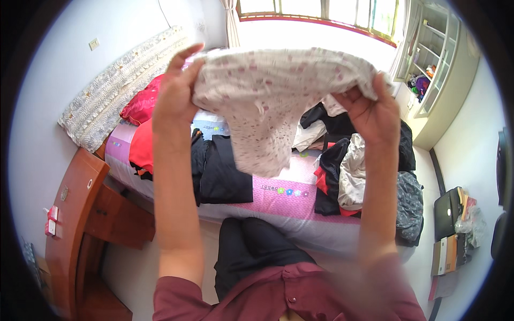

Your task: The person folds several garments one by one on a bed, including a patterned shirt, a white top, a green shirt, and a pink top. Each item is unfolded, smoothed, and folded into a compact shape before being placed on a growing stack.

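A pale cloth garment (265, 92) with a small pinkish print hangs in the air above the bed, stretched between both hands. My left hand (176, 90) grips its left edge, with the thumb on the near side. At the other end my right hand (369, 106) pinches the right edge. The lower part of the cloth hangs down and looks blurred. Beneath it lies a bed (281, 200) with a pink and purple patterned sheet. Folded black clothing (227, 172) rests on the sheet left of the hanging cloth.
To the right is a heap with a cream garment (352, 176) and a grey patterned garment (409, 204). Red clothing (141, 144) lies at the left. A wooden desk (76, 208) stands left, a glass-door cabinet (437, 68) at back right. A black case (446, 212) leans by the right wall.
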The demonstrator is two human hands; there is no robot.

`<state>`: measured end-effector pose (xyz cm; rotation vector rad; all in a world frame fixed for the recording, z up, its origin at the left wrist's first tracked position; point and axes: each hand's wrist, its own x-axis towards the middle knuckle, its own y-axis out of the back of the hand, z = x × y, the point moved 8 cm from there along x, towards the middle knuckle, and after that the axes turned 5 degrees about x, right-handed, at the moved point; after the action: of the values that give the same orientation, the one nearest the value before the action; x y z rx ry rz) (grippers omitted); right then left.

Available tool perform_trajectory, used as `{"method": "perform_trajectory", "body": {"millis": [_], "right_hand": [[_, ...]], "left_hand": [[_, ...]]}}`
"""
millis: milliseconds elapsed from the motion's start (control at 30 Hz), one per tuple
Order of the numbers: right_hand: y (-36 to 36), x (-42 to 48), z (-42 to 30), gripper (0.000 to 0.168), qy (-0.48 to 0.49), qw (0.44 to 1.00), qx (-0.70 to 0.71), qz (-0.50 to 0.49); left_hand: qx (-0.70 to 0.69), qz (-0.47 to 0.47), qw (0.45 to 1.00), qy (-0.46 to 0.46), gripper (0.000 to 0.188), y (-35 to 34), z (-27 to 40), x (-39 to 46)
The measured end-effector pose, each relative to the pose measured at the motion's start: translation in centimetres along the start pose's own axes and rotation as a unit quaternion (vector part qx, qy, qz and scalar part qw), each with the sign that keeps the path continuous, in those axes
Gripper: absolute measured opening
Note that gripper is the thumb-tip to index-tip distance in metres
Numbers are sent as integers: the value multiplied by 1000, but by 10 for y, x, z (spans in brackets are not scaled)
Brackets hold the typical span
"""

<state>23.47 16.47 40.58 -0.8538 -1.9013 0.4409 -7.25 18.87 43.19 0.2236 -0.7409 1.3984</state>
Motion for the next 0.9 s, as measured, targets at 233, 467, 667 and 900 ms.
{"method": "perform_trajectory", "body": {"millis": [233, 467, 667, 900], "right_hand": [[-35, 29, -17, 50, -9, 995, -50, -82], [23, 43, 12, 38, -19, 989, -47, 136], [-1, 25, -16, 41, 17, 997, -70, 37], [31, -153, 42, 50, -66, 982, -41, 170]], "left_hand": [[37, -24, 998, 41, 17, 1, 10, 34], [62, 63, 989, 121, 12, 34, -37, 42], [51, 22, 996, 63, 13, 4, -6, 52], [127, 137, 977, 103, 6, 14, -39, -136]]}}
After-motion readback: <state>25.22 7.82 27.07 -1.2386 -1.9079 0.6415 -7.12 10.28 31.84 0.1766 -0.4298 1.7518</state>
